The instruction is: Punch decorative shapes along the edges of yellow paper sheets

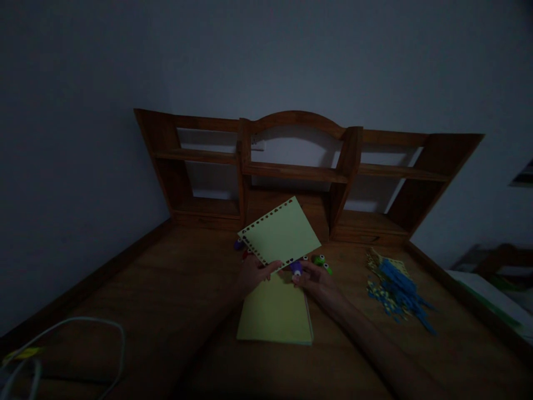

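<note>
A pale yellow sheet of paper (283, 230) is held up at a tilt, with small shapes cut out along several of its edges. My left hand (254, 275) pinches its near edge, thumb on top. In my right hand (315, 279) is a small purple craft punch (296, 269) with white round parts, placed at the sheet's near right edge. Whether its jaws grip the paper is too dark to tell. Beneath lies a stack of yellow paper (275, 316). Behind the sheet, a second purple punch (239, 244) and a red punch (246, 254) are partly hidden. Green punches (320, 260) lie beyond my right hand.
A wooden shelf unit (297, 173) stands along the desk's back edge. To the right, blue shredded strips (402, 286) lie with yellow paper bits (387, 300). A white cable (120, 333) loops at the front left, near a yellow item (27, 353). The room is dim.
</note>
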Available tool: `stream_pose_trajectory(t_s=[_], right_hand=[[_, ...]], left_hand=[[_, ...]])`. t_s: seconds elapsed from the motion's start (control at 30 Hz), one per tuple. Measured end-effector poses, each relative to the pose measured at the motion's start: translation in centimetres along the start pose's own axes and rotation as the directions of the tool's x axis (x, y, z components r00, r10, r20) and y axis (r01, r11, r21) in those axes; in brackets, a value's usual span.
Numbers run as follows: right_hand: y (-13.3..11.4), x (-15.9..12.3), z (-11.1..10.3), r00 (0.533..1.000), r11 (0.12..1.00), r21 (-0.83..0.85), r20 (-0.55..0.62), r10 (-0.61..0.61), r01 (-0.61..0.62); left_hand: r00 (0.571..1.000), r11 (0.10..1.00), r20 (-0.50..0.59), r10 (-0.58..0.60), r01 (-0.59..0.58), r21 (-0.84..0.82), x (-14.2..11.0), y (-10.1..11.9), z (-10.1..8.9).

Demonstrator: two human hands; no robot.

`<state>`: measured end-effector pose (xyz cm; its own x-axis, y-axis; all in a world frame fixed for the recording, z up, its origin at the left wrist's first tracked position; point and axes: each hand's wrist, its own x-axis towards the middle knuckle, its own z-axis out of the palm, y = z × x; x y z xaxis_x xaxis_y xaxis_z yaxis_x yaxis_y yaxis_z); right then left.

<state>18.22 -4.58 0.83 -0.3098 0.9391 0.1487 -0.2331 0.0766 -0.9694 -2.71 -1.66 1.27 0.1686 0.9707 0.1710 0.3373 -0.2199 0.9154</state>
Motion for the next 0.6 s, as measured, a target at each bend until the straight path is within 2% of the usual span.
stream_pose_trajectory(t_s=[0.43, 0.6], right_hand=[[-0.25, 0.06, -0.05, 0.999, 0.999, 0.025, 0.007, 0.032, -0.032], [-0.37, 0.08, 0.14, 0.999, 0.999, 0.022, 0.004, 0.042, -0.042]], left_hand=[[1.000, 0.999, -0.017, 0.024, -0.024, -0.020, 0.12, -0.48, 0.19], [0.999, 1.000, -0.030, 0.018, -0.017, 0.024, 0.09, -0.56, 0.22]])
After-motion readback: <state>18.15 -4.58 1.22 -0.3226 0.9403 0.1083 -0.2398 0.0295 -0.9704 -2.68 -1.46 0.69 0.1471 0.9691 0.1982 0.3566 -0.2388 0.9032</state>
